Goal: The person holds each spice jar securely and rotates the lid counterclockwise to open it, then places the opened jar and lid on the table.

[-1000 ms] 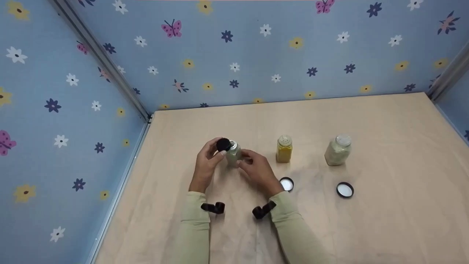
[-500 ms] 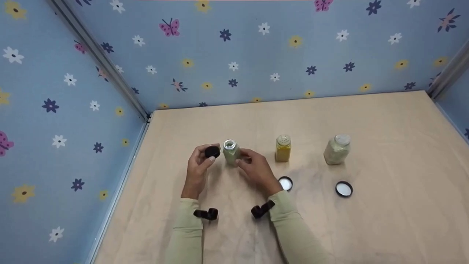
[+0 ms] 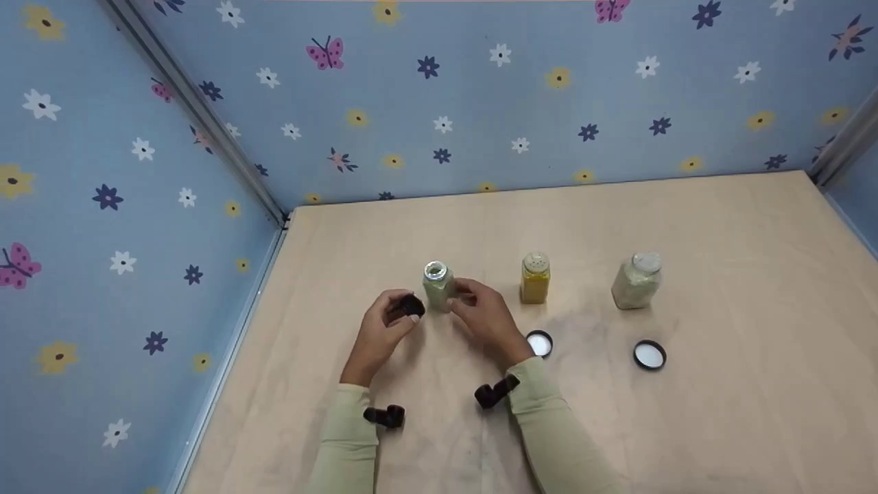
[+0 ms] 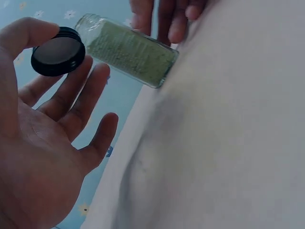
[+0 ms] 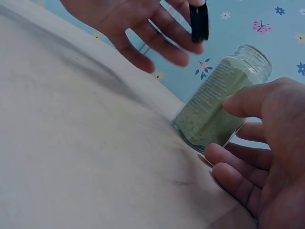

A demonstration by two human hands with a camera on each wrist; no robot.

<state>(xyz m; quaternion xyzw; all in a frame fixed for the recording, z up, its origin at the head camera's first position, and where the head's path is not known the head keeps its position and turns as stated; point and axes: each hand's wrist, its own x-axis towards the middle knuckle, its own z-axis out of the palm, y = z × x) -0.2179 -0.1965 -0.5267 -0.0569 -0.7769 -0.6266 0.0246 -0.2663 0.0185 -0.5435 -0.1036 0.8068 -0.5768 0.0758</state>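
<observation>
My left hand [image 3: 381, 331] pinches a black screw lid [image 4: 58, 52] between thumb and fingers, to the left of a glass spice jar [image 3: 439, 291] and apart from it. Filled with green powder, the jar stands upright on the table with its mouth uncovered. My right hand [image 3: 485, 317] holds the jar from the right, the thumb [image 5: 243, 101] on its near side and other fingers behind it. In the left wrist view the lid's hollow underside faces the camera.
A yellow spice shaker [image 3: 535, 280] stands right of my right hand, and a larger pale-green jar [image 3: 636, 283] farther right. Two black-rimmed lids lie on the table, one lid [image 3: 540, 344] beside my right wrist, another lid [image 3: 649, 355] farther right. Flowered walls [image 3: 480, 103] enclose the back and left.
My left hand has drawn the black lid off the jar's mouth, moving it left, then lower and nearer to me. My right hand keeps its place at the jar.
</observation>
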